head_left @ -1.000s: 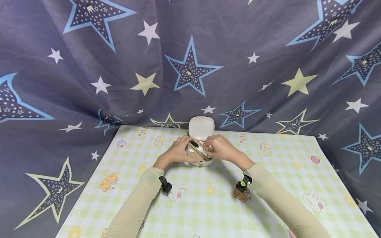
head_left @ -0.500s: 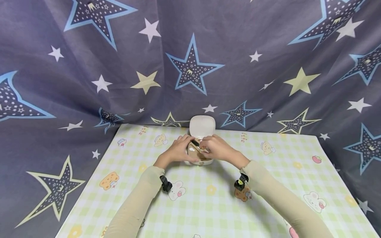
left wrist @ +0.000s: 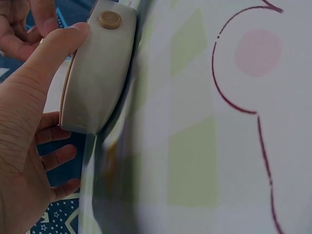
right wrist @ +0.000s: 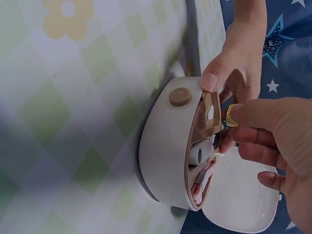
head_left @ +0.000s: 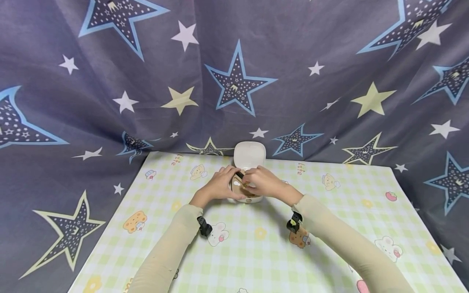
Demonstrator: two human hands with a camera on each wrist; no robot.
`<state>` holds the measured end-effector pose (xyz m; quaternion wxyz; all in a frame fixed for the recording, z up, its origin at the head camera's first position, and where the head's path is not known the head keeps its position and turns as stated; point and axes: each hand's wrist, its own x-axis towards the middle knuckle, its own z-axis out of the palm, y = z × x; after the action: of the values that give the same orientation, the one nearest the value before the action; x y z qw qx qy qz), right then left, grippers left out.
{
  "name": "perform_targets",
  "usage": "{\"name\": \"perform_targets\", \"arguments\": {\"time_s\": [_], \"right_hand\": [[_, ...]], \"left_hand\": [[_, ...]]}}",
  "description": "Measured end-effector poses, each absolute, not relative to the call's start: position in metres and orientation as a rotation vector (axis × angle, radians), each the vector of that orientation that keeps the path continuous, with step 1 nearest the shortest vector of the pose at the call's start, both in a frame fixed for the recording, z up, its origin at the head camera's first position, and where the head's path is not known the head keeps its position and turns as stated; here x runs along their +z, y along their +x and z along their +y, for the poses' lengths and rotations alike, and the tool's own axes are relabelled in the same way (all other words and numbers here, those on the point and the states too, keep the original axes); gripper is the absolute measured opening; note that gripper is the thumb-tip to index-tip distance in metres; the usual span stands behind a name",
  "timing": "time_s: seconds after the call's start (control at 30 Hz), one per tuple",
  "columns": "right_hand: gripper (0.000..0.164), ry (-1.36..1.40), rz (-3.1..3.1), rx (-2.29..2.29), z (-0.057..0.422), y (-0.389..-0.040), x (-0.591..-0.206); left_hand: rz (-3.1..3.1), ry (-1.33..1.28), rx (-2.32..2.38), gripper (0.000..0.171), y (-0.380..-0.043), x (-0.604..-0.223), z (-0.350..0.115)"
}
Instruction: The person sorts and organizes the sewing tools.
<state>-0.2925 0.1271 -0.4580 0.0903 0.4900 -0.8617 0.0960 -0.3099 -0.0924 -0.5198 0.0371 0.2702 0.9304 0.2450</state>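
Observation:
A small white case (head_left: 250, 200) with a brown inner tray stands near the table's back edge, its white lid (head_left: 250, 154) tipped back. My left hand (head_left: 219, 184) holds the case by its left side, thumb (left wrist: 73, 36) on the front rim near a round tan button (left wrist: 110, 20). Over the tray, my right hand (head_left: 264, 182) pinches a gold ring (right wrist: 231, 115) with a textured surface, like a ring thimble. Inside the case are a white cylinder (right wrist: 196, 153), pinkish items (right wrist: 199, 189) and a black piece (head_left: 239, 175). The right hand hides part of the tray in the head view.
The table wears a green-checked cloth (head_left: 234, 252) with cartoon prints. Behind it hangs a dark star-patterned curtain (head_left: 307, 32), close behind the raised lid. Both wrists carry black straps with cameras.
My right hand has shifted slightly left over the tray, with the gold ring between its fingertips. The left hand keeps its hold on the case.

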Motion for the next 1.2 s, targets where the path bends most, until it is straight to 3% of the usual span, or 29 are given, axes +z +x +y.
{"name": "perform_targets", "arguments": {"time_s": [0.23, 1.2], "right_hand": [[0.005, 1.485, -2.538, 0.227, 0.122, -0.294, -0.462], [0.011, 1.527, -2.529, 0.126, 0.113, -0.292, -0.471]], "left_hand": [[2.857, 0.835, 0.763, 0.108, -0.309, -0.519, -0.093], [2.841, 0.828, 0.792, 0.11, -0.308, -0.52, -0.093]]}}
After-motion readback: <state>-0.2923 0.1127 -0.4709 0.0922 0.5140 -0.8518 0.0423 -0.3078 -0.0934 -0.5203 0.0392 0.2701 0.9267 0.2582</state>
